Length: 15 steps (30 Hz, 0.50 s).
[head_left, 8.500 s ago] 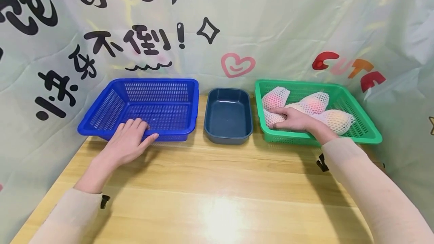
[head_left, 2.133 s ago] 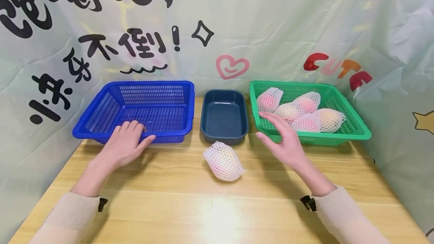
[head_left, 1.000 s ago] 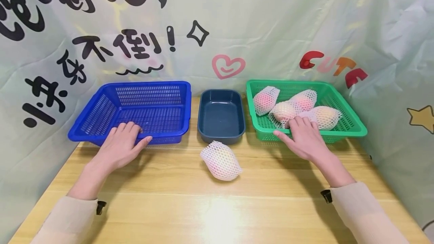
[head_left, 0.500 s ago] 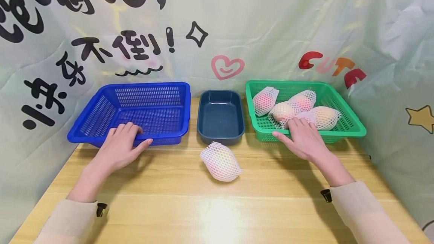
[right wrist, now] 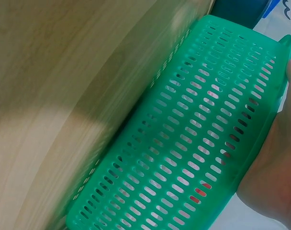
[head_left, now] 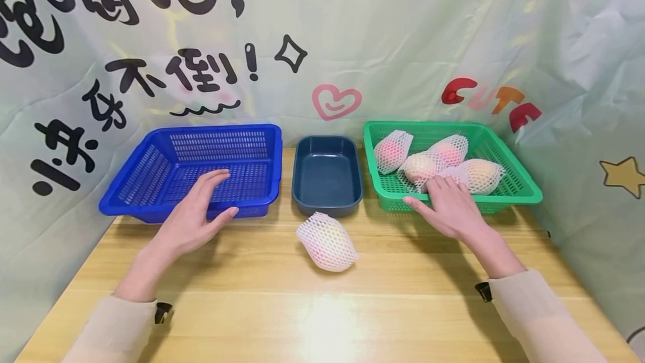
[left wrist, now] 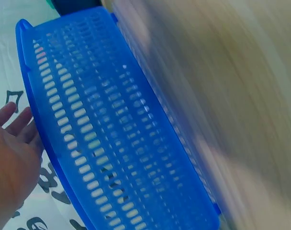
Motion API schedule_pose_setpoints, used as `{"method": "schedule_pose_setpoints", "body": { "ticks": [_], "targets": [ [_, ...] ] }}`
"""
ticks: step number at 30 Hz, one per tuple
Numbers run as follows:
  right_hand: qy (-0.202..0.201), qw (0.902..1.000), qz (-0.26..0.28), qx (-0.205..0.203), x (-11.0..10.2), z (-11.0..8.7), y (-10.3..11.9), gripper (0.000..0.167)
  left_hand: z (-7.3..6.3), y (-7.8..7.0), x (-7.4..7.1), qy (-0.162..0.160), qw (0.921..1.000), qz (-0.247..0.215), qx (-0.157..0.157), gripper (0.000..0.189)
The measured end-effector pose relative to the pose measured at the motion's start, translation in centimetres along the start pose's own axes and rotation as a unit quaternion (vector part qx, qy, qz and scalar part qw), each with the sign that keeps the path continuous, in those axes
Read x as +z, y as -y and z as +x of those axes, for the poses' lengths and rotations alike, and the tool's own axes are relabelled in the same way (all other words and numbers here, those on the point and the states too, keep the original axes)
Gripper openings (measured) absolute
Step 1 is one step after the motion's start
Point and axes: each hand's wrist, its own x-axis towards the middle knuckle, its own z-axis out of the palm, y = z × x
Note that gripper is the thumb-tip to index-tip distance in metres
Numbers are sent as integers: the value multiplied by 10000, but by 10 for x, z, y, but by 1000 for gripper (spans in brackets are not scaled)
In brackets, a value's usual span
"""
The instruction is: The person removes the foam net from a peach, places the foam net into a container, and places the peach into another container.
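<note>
My left hand (head_left: 194, 217) hovers at the front rim of a blue slotted basket (head_left: 252, 206), fingers reaching over the inside with nothing in them. In the left wrist view its fingers show beyond the rim of the blue basket (left wrist: 112, 110). My right hand (head_left: 453, 209) grips the front rim of a green basket (head_left: 514, 199), fingers curled over it and thumb along the edge. Its fingertips are hidden inside, beside several reddish-yellow fruits (head_left: 484, 175) in white foam nets. On the table between my hands lies one netted fruit (head_left: 327, 242).
A dark blue rectangular tub (head_left: 327, 178) stands between the two baskets, right behind the netted fruit. All rest on a light wooden table (head_left: 282, 307). A pale printed cloth (head_left: 413, 27) hangs close behind and at both sides.
A netted fruit has come out of the green basket onto the table. My right hand then took the green basket's rim. My left hand has just let go of the blue rim and lifted.
</note>
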Motion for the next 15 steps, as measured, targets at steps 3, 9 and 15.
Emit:
{"method": "schedule_pose_setpoints", "body": {
  "ticks": [3,9,15],
  "targets": [
    [22,10000,-11,17,0,0,0,65,3,-6,4,24,9997,-188,141,75],
    [64,10000,-8,52,0,0,0,66,11,-18,15,64,9976,-445,528,75],
    [74,10000,9,66,-1,-1,1,67,20,-32,27,166,9949,-501,856,73]
  ]
}}
